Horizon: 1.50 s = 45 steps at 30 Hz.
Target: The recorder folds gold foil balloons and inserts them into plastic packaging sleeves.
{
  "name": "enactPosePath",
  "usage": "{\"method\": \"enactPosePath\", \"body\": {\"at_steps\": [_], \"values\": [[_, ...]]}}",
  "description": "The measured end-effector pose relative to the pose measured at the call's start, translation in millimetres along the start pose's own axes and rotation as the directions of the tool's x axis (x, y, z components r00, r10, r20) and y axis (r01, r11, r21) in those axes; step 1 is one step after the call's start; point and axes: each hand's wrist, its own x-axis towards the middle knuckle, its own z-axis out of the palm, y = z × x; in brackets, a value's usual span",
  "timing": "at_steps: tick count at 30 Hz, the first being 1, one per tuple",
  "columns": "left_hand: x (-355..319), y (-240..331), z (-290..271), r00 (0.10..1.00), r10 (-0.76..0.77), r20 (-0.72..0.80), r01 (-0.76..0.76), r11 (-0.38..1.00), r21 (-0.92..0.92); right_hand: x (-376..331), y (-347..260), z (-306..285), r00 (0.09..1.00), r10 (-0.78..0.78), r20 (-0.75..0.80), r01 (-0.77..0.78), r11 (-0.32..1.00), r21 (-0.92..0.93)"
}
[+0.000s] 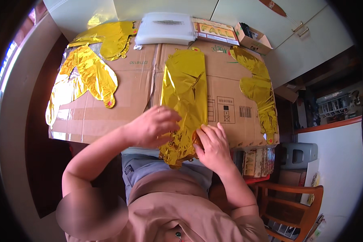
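A flat, uninflated gold foil balloon (184,84) lies lengthwise in the middle of the cardboard-covered table. Its crumpled near end hangs over the front edge towards my lap. My right hand (213,147) grips the right border of that near end, thumb and fingers closed on a fold of foil. Over the left border hovers my left hand (156,125), its fingers loosely bent and apart, with nothing visible in them. Whether its fingertips touch the foil I cannot tell.
More flat gold foil balloons lie at the left (82,74), far left (113,38) and right (258,88). Along the back stand a stack of clear plastic sleeves (165,28), flat printed boxes (217,33) and a small open carton (254,40). A wooden chair (290,193) stands at my right.
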Motion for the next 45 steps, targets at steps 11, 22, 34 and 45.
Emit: {"method": "enactPosePath", "body": {"at_steps": [11,22,34,45], "values": [[-49,32,34,0.995,-0.092,0.043,0.074,0.946,0.317,-8,34,-16,0.980,-0.131,0.151,0.112,0.985,0.128],[-47,36,43,0.955,-0.245,-0.169,0.262,0.961,0.087,-17,39,-5,0.983,-0.175,0.054,0.166,0.977,0.137],[-44,30,44,0.909,-0.354,-0.221,0.361,0.932,-0.006,-3,36,-3,0.978,-0.207,0.005,0.205,0.975,0.086],[-44,44,39,0.933,-0.171,-0.318,0.231,0.960,0.161,0,30,12,0.977,-0.187,-0.101,0.186,0.982,-0.021]]}}
